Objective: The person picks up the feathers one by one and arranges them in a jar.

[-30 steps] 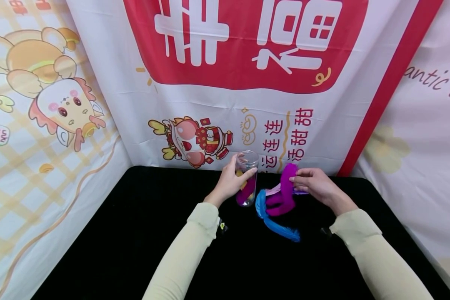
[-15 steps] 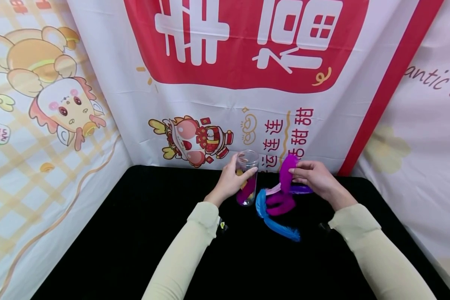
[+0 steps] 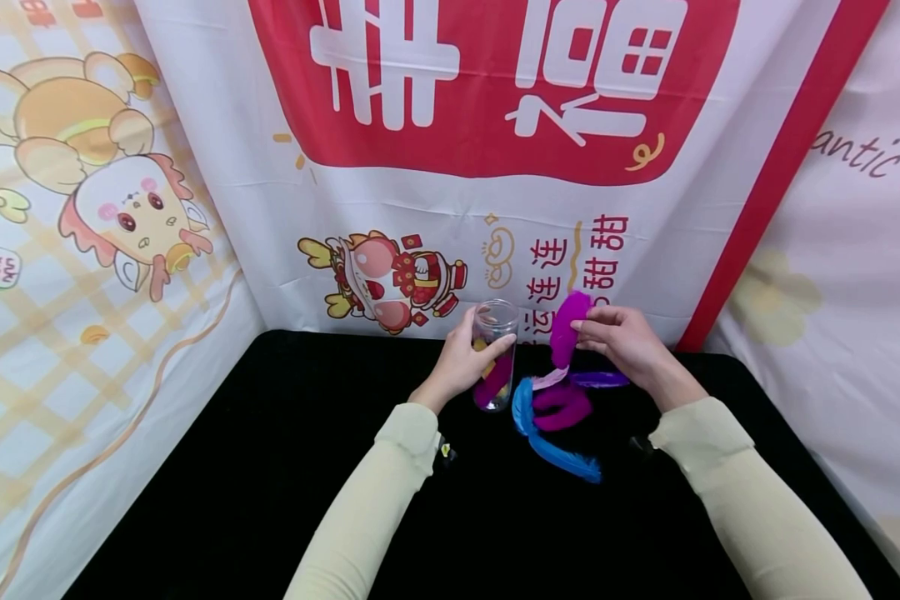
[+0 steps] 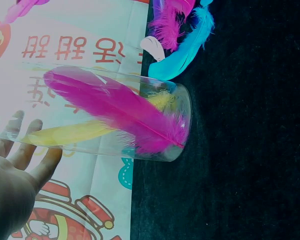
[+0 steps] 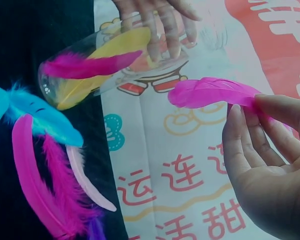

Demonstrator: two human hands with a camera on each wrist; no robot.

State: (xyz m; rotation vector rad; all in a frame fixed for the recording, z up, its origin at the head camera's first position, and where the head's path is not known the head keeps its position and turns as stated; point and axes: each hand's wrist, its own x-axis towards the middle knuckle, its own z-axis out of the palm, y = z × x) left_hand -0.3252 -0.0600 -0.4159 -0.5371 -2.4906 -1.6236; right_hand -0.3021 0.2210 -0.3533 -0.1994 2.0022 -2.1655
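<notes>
My left hand [image 3: 467,360] grips a clear jar [image 3: 504,329] that stands upright near the table's back edge. Through its wall show a magenta feather [image 4: 120,107] and a yellow feather [image 4: 72,134]. To the right of the jar, my right hand [image 3: 624,346] pinches another magenta feather [image 5: 210,93] between thumb and fingers, raised a little above the pile. That pile on the table holds blue feathers [image 3: 562,457], magenta feathers [image 3: 566,408], a pale pink feather [image 5: 85,175] and a purple feather [image 3: 600,380]. The jar's mouth faces up and has no lid on it.
A black cloth covers the table [image 3: 330,500]. Right behind it hangs a white and red printed curtain [image 3: 390,192]. Printed cloths also hang at the left [image 3: 97,333] and right [image 3: 855,333] sides.
My right hand has lifted the magenta feather up from the pile and moved it slightly left, closer to the jar. The left hand and jar have stayed in place.
</notes>
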